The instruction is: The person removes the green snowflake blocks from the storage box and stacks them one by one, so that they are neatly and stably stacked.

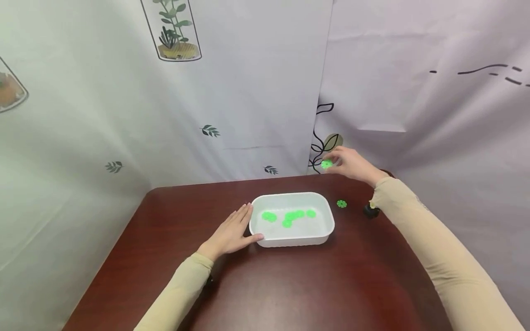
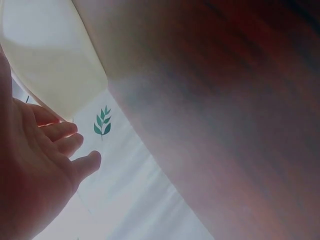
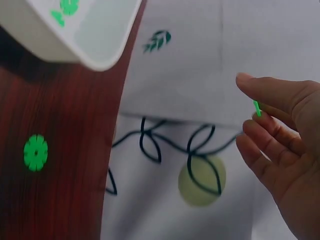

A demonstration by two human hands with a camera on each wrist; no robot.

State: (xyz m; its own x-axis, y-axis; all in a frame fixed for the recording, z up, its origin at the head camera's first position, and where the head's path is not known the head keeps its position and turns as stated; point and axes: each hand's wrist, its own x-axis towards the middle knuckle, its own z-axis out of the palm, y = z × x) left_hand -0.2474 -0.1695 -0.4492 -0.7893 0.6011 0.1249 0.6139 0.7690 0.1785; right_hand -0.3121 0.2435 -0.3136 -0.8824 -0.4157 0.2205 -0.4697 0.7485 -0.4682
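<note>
A white plastic basin (image 1: 296, 242) stands on the table with several bright green notched discs (image 1: 287, 223) lying inside. My left hand (image 1: 232, 233) rests against its left end, fingers straight along the rim and thumb at the front corner. In the left wrist view the left hand (image 2: 45, 155) shows its palm side beside the basin wall (image 2: 55, 55). My right hand (image 1: 349, 163), raised beyond the basin's far right corner, pinches a green notched disc (image 1: 326, 164) between thumb and fingers. Seen from the right wrist, that disc appears edge-on. Another green disc (image 3: 35, 152) lies flat on the table right of the basin.
The dark red wooden table (image 1: 281, 285) ends at a pale curtain (image 1: 256, 101) printed with leaves and plant jars. A small black object (image 1: 371, 211) shows under the right wrist.
</note>
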